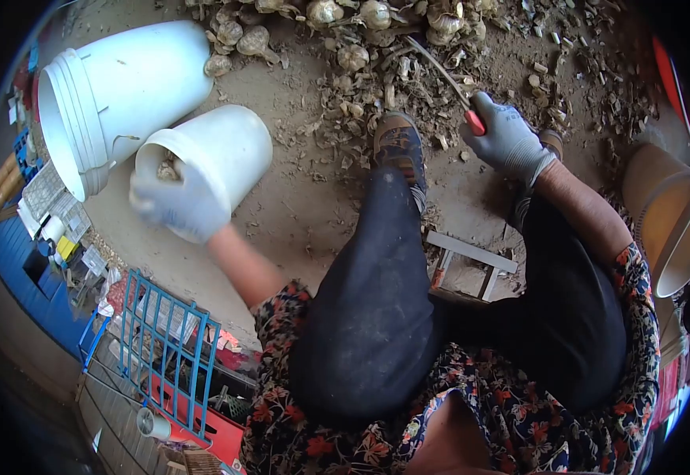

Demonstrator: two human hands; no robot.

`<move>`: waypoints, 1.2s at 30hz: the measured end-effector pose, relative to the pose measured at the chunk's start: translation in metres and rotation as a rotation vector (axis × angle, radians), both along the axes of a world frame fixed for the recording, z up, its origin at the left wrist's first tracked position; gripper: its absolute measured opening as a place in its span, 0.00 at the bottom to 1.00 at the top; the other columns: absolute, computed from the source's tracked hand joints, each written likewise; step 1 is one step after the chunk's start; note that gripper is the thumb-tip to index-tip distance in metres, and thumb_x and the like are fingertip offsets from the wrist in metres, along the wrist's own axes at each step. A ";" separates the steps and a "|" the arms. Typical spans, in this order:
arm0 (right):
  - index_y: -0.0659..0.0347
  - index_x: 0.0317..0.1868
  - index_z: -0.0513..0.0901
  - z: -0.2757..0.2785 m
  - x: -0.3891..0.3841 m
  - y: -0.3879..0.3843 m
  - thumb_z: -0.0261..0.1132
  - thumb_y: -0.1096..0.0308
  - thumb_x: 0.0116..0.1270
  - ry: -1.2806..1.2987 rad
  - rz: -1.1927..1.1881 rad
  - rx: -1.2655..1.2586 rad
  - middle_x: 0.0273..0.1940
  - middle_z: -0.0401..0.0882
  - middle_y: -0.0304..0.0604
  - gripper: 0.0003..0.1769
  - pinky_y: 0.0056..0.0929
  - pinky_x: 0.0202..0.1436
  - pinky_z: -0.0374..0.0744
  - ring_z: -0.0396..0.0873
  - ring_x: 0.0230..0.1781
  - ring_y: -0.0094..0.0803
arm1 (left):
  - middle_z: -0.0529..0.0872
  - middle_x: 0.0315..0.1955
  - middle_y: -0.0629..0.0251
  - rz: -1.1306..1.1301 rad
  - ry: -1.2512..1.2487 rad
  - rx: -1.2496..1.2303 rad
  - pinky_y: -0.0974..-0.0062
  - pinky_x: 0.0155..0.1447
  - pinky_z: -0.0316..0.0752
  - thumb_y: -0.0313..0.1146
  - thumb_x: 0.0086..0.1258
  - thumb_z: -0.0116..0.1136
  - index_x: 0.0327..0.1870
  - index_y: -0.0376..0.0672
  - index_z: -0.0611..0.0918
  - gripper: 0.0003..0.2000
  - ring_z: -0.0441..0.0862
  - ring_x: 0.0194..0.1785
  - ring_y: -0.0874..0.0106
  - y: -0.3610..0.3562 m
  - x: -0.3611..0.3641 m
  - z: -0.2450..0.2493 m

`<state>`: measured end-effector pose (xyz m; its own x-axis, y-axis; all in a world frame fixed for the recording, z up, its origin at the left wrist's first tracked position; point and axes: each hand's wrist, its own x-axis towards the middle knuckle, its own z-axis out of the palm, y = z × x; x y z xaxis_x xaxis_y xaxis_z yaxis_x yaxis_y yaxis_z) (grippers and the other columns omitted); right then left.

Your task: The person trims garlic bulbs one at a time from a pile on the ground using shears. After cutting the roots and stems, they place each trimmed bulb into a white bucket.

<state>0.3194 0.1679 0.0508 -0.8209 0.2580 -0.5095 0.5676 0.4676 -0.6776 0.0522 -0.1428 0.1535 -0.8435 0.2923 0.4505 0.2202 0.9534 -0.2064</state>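
Observation:
My right hand (pixel 506 138), in a grey work glove, is closed around the red handle of a knife (pixel 440 70). Its long, narrow, slightly curved blade points up and left toward the garlic bulbs (pixel 353 57) at the top of the view. My left hand (pixel 180 204), also gloved, is at the mouth of the smaller white bucket (pixel 238 150), which lies on its side. Motion blurs its fingers, so I cannot make out their grip. Something pale like garlic (pixel 168 169) shows inside the bucket behind the hand.
A larger white bucket (pixel 143 67) lies on its side at upper left. Dry garlic stalks and skins (pixel 472 47) litter the dirt floor. At right stands a beige bucket (pixel 661 190). A blue metal rack (pixel 167 340) is at lower left, and a small metal frame (pixel 472 252) is between my legs.

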 end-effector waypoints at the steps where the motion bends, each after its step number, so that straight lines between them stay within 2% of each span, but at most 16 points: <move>1: 0.66 0.38 0.67 0.002 -0.003 -0.002 0.61 0.63 0.63 -0.049 0.002 -0.016 0.28 0.77 0.62 0.16 0.49 0.39 0.74 0.78 0.35 0.61 | 0.73 0.51 0.47 0.017 -0.205 0.218 0.60 0.57 0.73 0.40 0.59 0.66 0.61 0.34 0.68 0.32 0.73 0.55 0.57 0.013 -0.014 -0.024; 4: 0.66 0.38 0.67 0.004 -0.008 -0.009 0.62 0.62 0.62 -0.028 0.032 -0.026 0.29 0.77 0.61 0.17 0.48 0.39 0.75 0.79 0.35 0.59 | 0.76 0.46 0.54 0.160 -0.917 0.910 0.68 0.35 0.79 0.43 0.59 0.70 0.59 0.30 0.68 0.34 0.78 0.30 0.63 0.077 -0.080 -0.114; 5: 0.66 0.38 0.67 0.003 -0.009 -0.009 0.62 0.61 0.62 -0.019 0.041 -0.034 0.28 0.77 0.60 0.17 0.48 0.39 0.75 0.79 0.35 0.58 | 0.76 0.48 0.52 0.270 -0.986 1.317 0.69 0.31 0.78 0.40 0.57 0.72 0.57 0.33 0.69 0.32 0.78 0.30 0.64 0.107 -0.078 -0.130; 6: 0.66 0.38 0.67 0.003 -0.008 -0.010 0.62 0.61 0.63 -0.019 0.054 -0.048 0.28 0.77 0.60 0.17 0.48 0.39 0.75 0.79 0.35 0.58 | 0.76 0.47 0.53 0.196 -1.224 1.353 0.73 0.26 0.76 0.36 0.54 0.74 0.56 0.36 0.68 0.32 0.78 0.33 0.66 0.096 -0.113 -0.183; 8: 0.66 0.38 0.67 0.007 -0.008 -0.012 0.62 0.62 0.63 -0.037 0.071 -0.052 0.29 0.76 0.60 0.17 0.48 0.39 0.75 0.79 0.35 0.58 | 0.76 0.48 0.54 0.392 -1.187 1.368 0.73 0.26 0.76 0.34 0.53 0.74 0.57 0.35 0.67 0.34 0.78 0.40 0.66 0.117 -0.100 -0.195; 10: 0.66 0.38 0.67 0.007 -0.011 -0.010 0.62 0.62 0.63 -0.035 0.085 -0.054 0.29 0.76 0.60 0.16 0.48 0.40 0.75 0.79 0.35 0.58 | 0.76 0.46 0.56 0.132 -1.176 1.022 0.71 0.34 0.78 0.31 0.49 0.76 0.57 0.33 0.67 0.36 0.76 0.46 0.69 0.125 -0.090 -0.196; 12: 0.65 0.41 0.68 -0.001 -0.010 -0.010 0.60 0.63 0.63 0.079 0.121 0.051 0.32 0.77 0.59 0.15 0.48 0.41 0.76 0.79 0.37 0.57 | 0.77 0.44 0.58 -0.053 -0.976 1.022 0.74 0.49 0.77 0.27 0.44 0.77 0.56 0.28 0.66 0.38 0.76 0.47 0.73 0.125 -0.056 -0.199; 14: 0.62 0.48 0.69 -0.009 -0.015 -0.011 0.59 0.64 0.64 0.108 0.153 0.209 0.35 0.77 0.56 0.16 0.48 0.43 0.77 0.79 0.38 0.54 | 0.76 0.47 0.57 -0.210 -1.238 1.283 0.74 0.52 0.77 0.26 0.45 0.76 0.59 0.29 0.65 0.39 0.76 0.48 0.72 0.129 -0.013 -0.161; 17: 0.62 0.49 0.70 0.015 -0.038 -0.008 0.61 0.56 0.65 0.120 0.178 0.384 0.39 0.79 0.55 0.20 0.48 0.45 0.78 0.81 0.40 0.52 | 0.76 0.47 0.58 -0.450 -1.240 1.298 0.74 0.52 0.78 0.27 0.48 0.76 0.60 0.31 0.65 0.38 0.77 0.47 0.71 0.132 0.039 -0.110; 18: 0.62 0.49 0.70 0.018 -0.042 -0.007 0.61 0.56 0.65 0.118 0.177 0.392 0.39 0.79 0.55 0.20 0.48 0.45 0.78 0.81 0.40 0.52 | 0.77 0.45 0.58 -0.638 -1.147 1.110 0.76 0.50 0.79 0.27 0.49 0.75 0.60 0.33 0.66 0.37 0.79 0.46 0.70 0.124 0.039 -0.118; 20: 0.62 0.54 0.70 0.024 -0.045 -0.007 0.63 0.55 0.63 0.281 0.224 0.600 0.43 0.78 0.53 0.25 0.48 0.47 0.77 0.80 0.43 0.50 | 0.78 0.46 0.56 -0.514 -1.362 1.189 0.72 0.53 0.79 0.27 0.48 0.75 0.60 0.33 0.67 0.37 0.80 0.48 0.68 0.135 0.060 -0.077; 24: 0.63 0.54 0.70 0.027 -0.039 -0.009 0.63 0.51 0.62 0.254 0.309 0.661 0.43 0.78 0.50 0.28 0.49 0.46 0.76 0.79 0.45 0.47 | 0.80 0.48 0.55 -0.602 -1.325 1.028 0.71 0.55 0.78 0.30 0.46 0.75 0.59 0.33 0.69 0.37 0.81 0.48 0.68 0.130 0.056 -0.071; 26: 0.63 0.53 0.70 0.026 -0.036 -0.006 0.62 0.51 0.62 0.213 0.354 0.609 0.42 0.78 0.51 0.27 0.48 0.44 0.77 0.80 0.44 0.46 | 0.81 0.47 0.56 -0.803 -1.118 0.637 0.71 0.54 0.77 0.33 0.45 0.76 0.58 0.32 0.71 0.37 0.81 0.48 0.69 0.134 0.056 -0.065; 30: 0.65 0.48 0.70 0.014 -0.024 -0.010 0.61 0.53 0.64 0.274 0.352 0.564 0.36 0.79 0.54 0.23 0.46 0.40 0.78 0.82 0.34 0.48 | 0.82 0.46 0.56 -0.732 -1.295 0.801 0.72 0.54 0.77 0.36 0.45 0.77 0.57 0.33 0.72 0.37 0.81 0.47 0.69 0.134 0.058 -0.076; 33: 0.65 0.41 0.70 0.003 -0.024 -0.005 0.58 0.56 0.68 0.163 0.231 0.260 0.29 0.81 0.58 0.18 0.47 0.32 0.80 0.83 0.29 0.52 | 0.82 0.46 0.57 -0.762 -1.306 0.784 0.73 0.55 0.77 0.35 0.44 0.78 0.57 0.33 0.72 0.37 0.80 0.48 0.71 0.134 0.061 -0.080; 36: 0.65 0.40 0.70 -0.007 -0.016 0.004 0.57 0.58 0.69 0.088 0.223 0.223 0.31 0.81 0.59 0.16 0.48 0.40 0.79 0.82 0.36 0.55 | 0.80 0.48 0.58 -0.890 -1.153 0.675 0.74 0.57 0.76 0.33 0.43 0.78 0.56 0.33 0.73 0.36 0.79 0.49 0.73 0.144 0.071 -0.070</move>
